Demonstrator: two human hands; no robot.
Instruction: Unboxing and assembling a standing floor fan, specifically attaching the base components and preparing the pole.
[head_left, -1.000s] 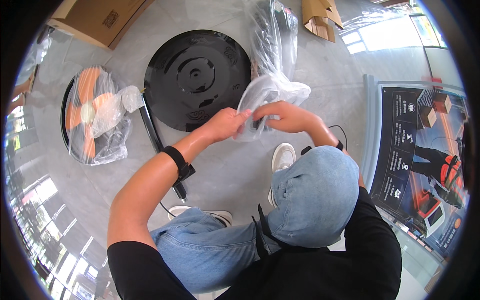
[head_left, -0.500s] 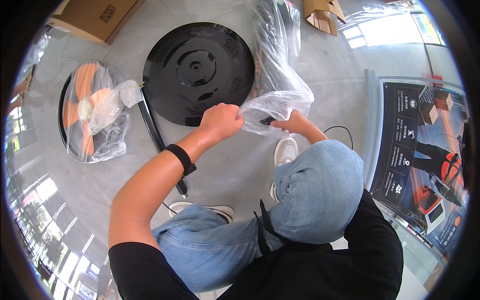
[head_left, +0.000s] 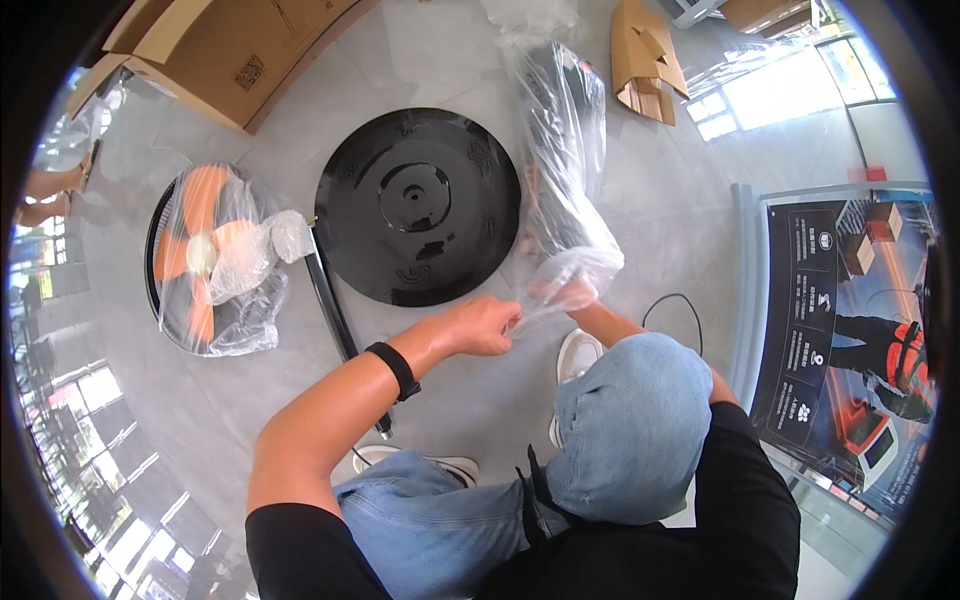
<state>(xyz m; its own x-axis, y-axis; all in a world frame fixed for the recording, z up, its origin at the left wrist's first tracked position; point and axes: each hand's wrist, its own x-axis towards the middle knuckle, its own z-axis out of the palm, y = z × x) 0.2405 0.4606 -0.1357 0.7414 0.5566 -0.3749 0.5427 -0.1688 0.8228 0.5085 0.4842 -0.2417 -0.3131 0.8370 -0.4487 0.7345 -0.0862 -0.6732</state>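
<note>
A clear plastic bag (head_left: 570,230) lies lengthwise in front of me, with a long dark part (head_left: 562,95) inside its far end. My left hand (head_left: 490,326) is closed on the near edge of the bag. My right hand (head_left: 572,293) is at the bag's mouth, veiled by the plastic, so its fingers do not show clearly. Just left of the bag a round, glossy black base (head_left: 410,270) rests on the floor. A black pole (head_left: 335,315) lies beside it, passing behind my left forearm.
Orange fan blades (head_left: 205,190) in a black guard, wrapped in plastic, lie at the left. A large cardboard box (head_left: 205,65) stands far left, an opened carton (head_left: 640,60) far right. A dark cable (head_left: 690,300) curls near my right knee. A printed display board (head_left: 800,330) stands at right.
The whole view has shifted, so the floor things appear lower. My left hand has drawn the bag's edge toward me. The small black piece at my right fingers no longer shows.
</note>
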